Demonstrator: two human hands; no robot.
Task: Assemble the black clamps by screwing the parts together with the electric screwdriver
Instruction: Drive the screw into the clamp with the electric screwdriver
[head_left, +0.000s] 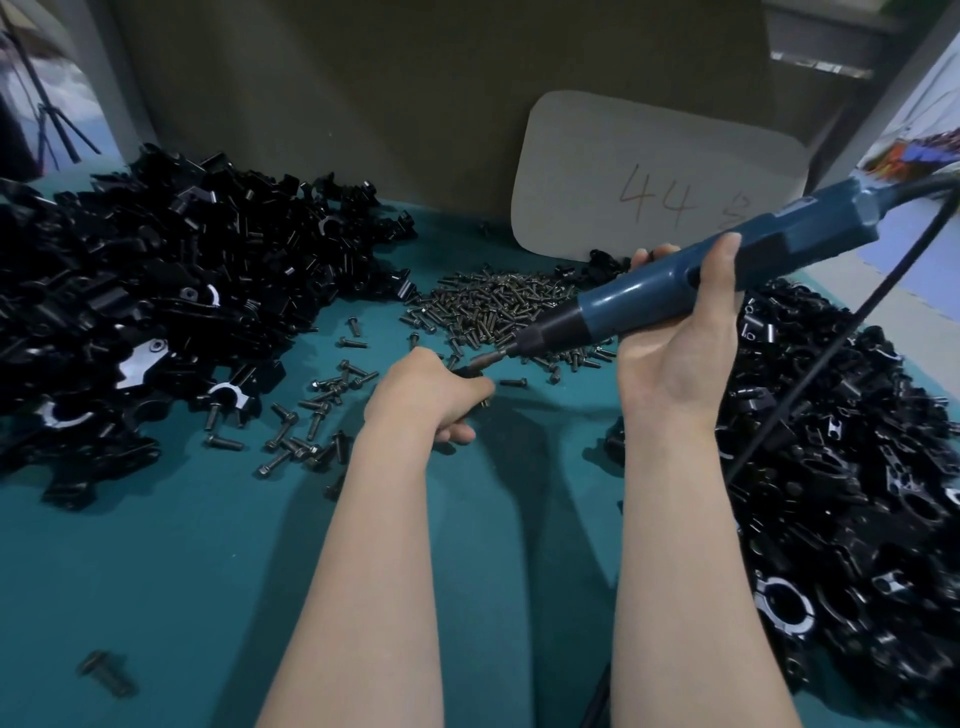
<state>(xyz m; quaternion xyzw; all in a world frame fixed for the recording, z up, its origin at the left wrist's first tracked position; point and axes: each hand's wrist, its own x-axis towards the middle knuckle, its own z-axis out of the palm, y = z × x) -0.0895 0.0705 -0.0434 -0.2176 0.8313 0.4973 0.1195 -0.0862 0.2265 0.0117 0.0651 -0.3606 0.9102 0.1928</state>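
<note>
Head view shows my left hand (426, 397) curled tight round a small black clamp (469, 371) low over the bench (182, 545), and my right hand (675, 364) wrapped round the electric screwdriver (727, 260), its bit at the clamp. Loose screws (493, 306) lie just behind. If the bit sits crooked, I think it may slip and jab my left hand.
</note>
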